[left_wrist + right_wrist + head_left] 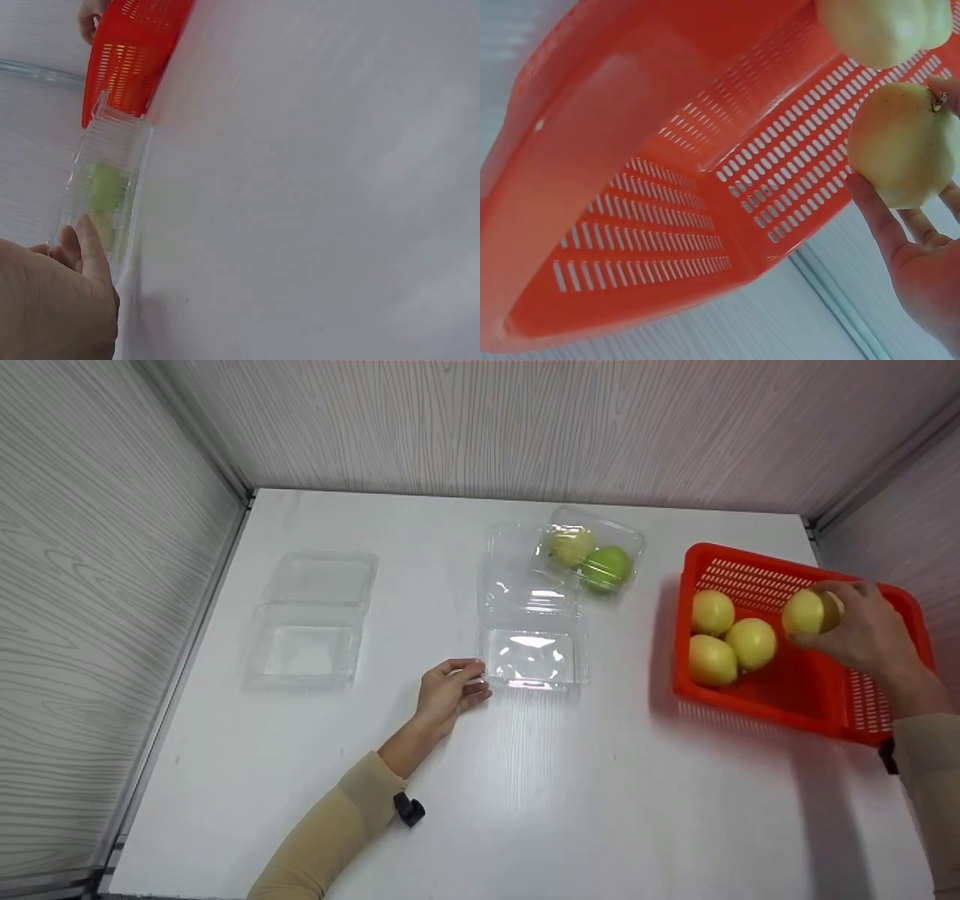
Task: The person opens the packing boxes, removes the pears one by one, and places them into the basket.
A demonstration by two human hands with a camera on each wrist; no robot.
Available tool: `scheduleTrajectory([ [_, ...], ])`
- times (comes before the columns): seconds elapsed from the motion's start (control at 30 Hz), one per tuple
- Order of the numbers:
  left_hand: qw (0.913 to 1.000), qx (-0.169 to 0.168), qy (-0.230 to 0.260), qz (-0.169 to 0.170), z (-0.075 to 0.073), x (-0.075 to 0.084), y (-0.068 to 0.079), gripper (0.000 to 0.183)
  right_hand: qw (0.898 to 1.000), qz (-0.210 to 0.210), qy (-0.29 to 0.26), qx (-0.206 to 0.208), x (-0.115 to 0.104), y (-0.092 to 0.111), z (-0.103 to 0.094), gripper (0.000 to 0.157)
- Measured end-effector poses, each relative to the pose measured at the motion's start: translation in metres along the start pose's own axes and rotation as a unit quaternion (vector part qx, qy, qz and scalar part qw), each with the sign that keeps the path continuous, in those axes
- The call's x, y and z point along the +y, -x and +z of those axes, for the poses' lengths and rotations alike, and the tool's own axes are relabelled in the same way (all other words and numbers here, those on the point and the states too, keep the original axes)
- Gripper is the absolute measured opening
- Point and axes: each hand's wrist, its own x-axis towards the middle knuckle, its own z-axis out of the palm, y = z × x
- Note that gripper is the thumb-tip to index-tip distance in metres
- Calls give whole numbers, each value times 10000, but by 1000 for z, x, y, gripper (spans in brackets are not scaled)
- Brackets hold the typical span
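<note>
My right hand [862, 622] holds a pale yellow-green apple [807, 612] over the red plastic basket [806, 720]. In the right wrist view, fingers and thumb are around this apple [904, 142], its stem end showing. Several like apples [751, 643] lie at the basket's left end. My left hand [444, 694] pinches the near left corner of an open clear plastic clamshell box [532, 660] at mid-table, its lid folded back. Behind it, a second clear box [634, 544] contains two apples, one greener; the left wrist view shows them [106, 187] through its wall.
Another open clear clamshell box [311, 649] lies on the left of the white table [525, 810]. Wood-grain panels [465, 427] enclose the back and both sides. The basket stands near the right panel.
</note>
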Motion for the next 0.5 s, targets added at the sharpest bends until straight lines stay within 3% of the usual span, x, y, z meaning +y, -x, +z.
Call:
scheduleTrajectory([
  [0.27, 10000, -52, 17, -7, -1, 1, 1, 14, 9980, 113, 367, -506, 16, -9, 4, 91],
  [0.5, 9998, -37, -201, 1, -1, 1, 3, 18, 9943, -251, 430, -945, 24, -14, 9, 91],
])
